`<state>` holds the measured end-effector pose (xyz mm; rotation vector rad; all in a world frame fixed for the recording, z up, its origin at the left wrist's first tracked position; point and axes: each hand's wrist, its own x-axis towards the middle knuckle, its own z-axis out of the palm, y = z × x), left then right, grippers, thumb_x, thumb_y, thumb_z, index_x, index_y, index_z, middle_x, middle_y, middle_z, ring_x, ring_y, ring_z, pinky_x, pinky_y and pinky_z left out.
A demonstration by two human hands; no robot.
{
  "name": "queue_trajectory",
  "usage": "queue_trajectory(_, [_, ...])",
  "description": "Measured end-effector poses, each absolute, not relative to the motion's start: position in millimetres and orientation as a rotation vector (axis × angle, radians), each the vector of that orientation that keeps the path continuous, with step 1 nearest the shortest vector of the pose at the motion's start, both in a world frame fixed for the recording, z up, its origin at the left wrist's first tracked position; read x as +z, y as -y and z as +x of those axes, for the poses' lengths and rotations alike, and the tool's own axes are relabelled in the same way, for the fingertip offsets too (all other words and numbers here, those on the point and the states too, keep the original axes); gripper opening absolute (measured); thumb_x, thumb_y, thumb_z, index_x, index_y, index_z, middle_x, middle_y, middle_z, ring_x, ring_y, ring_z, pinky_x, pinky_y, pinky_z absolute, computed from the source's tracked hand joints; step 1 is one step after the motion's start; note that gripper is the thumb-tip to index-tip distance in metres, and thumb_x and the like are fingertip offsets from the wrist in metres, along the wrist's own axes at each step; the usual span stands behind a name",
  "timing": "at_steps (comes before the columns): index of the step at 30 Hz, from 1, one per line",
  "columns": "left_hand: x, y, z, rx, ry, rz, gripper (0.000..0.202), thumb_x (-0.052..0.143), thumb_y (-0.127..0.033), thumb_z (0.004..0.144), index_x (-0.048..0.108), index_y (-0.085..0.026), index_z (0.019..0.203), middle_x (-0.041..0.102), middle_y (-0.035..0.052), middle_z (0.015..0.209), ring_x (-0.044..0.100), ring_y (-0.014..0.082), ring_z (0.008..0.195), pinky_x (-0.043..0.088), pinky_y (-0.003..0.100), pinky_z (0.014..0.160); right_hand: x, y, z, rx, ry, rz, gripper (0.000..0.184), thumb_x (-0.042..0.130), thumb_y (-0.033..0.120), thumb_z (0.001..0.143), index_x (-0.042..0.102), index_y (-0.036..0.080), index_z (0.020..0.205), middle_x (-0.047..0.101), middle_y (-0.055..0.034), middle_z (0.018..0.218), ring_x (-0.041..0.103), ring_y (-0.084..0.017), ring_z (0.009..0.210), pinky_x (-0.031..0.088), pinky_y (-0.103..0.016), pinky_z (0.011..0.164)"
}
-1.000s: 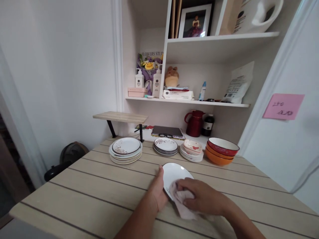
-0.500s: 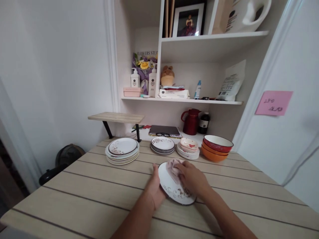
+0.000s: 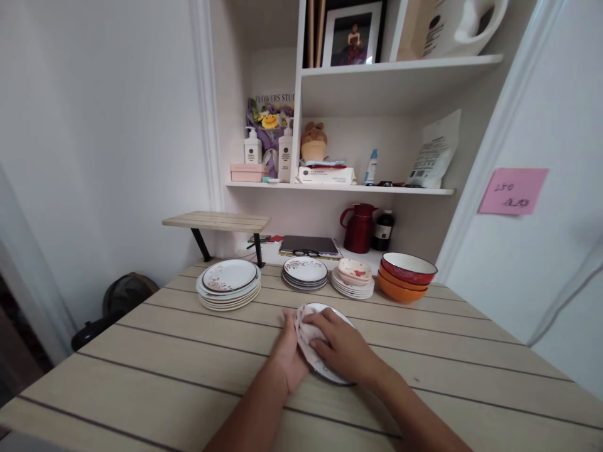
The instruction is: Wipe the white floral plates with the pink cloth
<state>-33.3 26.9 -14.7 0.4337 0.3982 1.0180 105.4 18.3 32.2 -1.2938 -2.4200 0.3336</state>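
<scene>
Here, the left hand (image 3: 288, 359) grips the plate (image 3: 323, 368) by its left edge over the table (image 3: 188, 370), while the right hand (image 3: 343, 344) clutches a bunched cloth (image 3: 302, 333) against its face. Pressing harder than that edge grip resists could tip the plate loose.

Left hand (image 3: 289, 359) grips a dark-rimmed plate (image 3: 323, 368) — right hand (image 3: 347, 346) presses a crumpled cloth (image 3: 303, 331) to its surface.

Smooth white walls (image 3: 117, 125) flank a white, open-fronted, built-in shelving unit (image 3: 372, 88). A pale, dark-striped, wood-toned worktop (image 3: 179, 364) bears a matching riser (image 3: 217, 221) on black legs (image 3: 201, 245) near its far left corner. The light is soft.
</scene>
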Motion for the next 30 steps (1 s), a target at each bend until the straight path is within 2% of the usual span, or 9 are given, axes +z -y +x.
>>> queue_trajectory(4, [-14.1, -26.5, -32.5, 1.010, -0.345, 0.445, 0.073, 0.032, -0.067, 0.085, 0.047, -0.016, 0.135, 0.062, 0.0153, 0.125, 0.055, 0.0281, 0.118, 0.035, 0.043, 0.103, 27.9, -33.0, 111.0, 0.094, 2.372, -1.560, 0.042, 0.046, 0.031, 0.087, 0.050, 0.033, 0.129, 0.054, -0.0084, 0.121, 0.051, -0.026, 0.109, 0.037, -0.038, 0.088])
queue_trajectory(9, [-8.8, -22.0, -32.7, 0.977, -0.336, 0.476, 0.073, 0.035, -0.063, 0.086, 0.045, -0.011, 0.137, 0.059, 0.0162, 0.129, 0.050, 0.0286, 0.123, 0.032, 0.043, 0.106, 33.0, -29.4, 146.1, 0.122, 2.376, -1.887, 0.043, 0.047, 0.028, 0.082, 0.052, 0.029, 0.124, 0.057, -0.0105, 0.117, 0.058, -0.028, 0.100, 0.039, -0.035, 0.072])
queue_trajectory(11, [-7.0, -20.0, -32.8, 0.974, -0.360, 0.481, 0.073, 0.035, -0.063, 0.086, 0.045, -0.012, 0.136, 0.059, 0.0156, 0.129, 0.050, 0.0288, 0.124, 0.032, 0.043, 0.107, 36.3, -22.1, 157.0, 0.241, 2.443, -1.862, 0.041, 0.050, 0.029, 0.079, 0.055, 0.029, 0.120, 0.061, -0.0089, 0.112, 0.060, -0.027, 0.093, 0.038, -0.034, 0.071])
queue_trajectory(14, [-5.5, -18.4, -32.6, 0.963, -0.383, 0.480, 0.074, 0.033, -0.065, 0.086, 0.046, -0.012, 0.136, 0.059, 0.0156, 0.129, 0.052, 0.0295, 0.122, 0.033, 0.044, 0.106, 40.3, -13.4, 163.7, 0.430, 2.568, -1.647, 0.038, 0.054, 0.035, 0.077, 0.058, 0.030, 0.114, 0.065, -0.0059, 0.107, 0.060, -0.026, 0.093, 0.038, -0.034, 0.074])
queue_trajectory(18, [-4.9, -20.0, -31.6, 0.946, -0.365, 0.470, 0.076, 0.027, -0.066, 0.086, 0.049, -0.011, 0.134, 0.061, 0.0166, 0.126, 0.055, 0.0302, 0.118, 0.035, 0.044, 0.104, 39.9, -11.7, 152.9, 0.469, 2.577, -1.496, 0.040, 0.056, 0.038, 0.076, 0.055, 0.027, 0.115, 0.064, -0.0057, 0.108, 0.058, -0.025, 0.093, 0.038, -0.034, 0.077])
queue_trajectory(23, [-4.6, -22.7, -29.7, 0.998, -0.376, 0.456, 0.074, 0.028, -0.065, 0.087, 0.051, -0.010, 0.131, 0.065, 0.0167, 0.119, 0.059, 0.0286, 0.111, 0.040, 0.041, 0.098, 33.4, -15.5, 120.1, 0.332, 2.505, -1.399, 0.038, 0.052, 0.038, 0.081, 0.052, 0.027, 0.117, 0.058, -0.0067, 0.112, 0.057, -0.022, 0.093, 0.038, -0.032, 0.078])
queue_trajectory(28, [-4.1, -21.8, -28.3, 1.029, -0.405, 0.430, 0.069, 0.029, -0.064, 0.087, 0.050, -0.016, 0.132, 0.066, 0.0145, 0.118, 0.062, 0.0276, 0.107, 0.042, 0.042, 0.096, 28.3, -24.8, 104.1, 0.038, 2.412, -1.552, 0.045, 0.043, 0.041, 0.089, 0.044, 0.033, 0.133, 0.057, -0.0088, 0.118, 0.054, -0.028, 0.105, 0.036, -0.039, 0.084])
queue_trajectory(30, [-5.9, -22.4, -28.1, 1.025, -0.395, 0.424, 0.070, 0.029, -0.064, 0.087, 0.050, -0.016, 0.133, 0.065, 0.0149, 0.120, 0.061, 0.0282, 0.109, 0.042, 0.042, 0.097, 28.1, -28.7, 109.6, -0.045, 2.376, -1.679, 0.047, 0.042, 0.041, 0.090, 0.042, 0.033, 0.136, 0.058, -0.0103, 0.119, 0.053, -0.031, 0.107, 0.036, -0.042, 0.084])
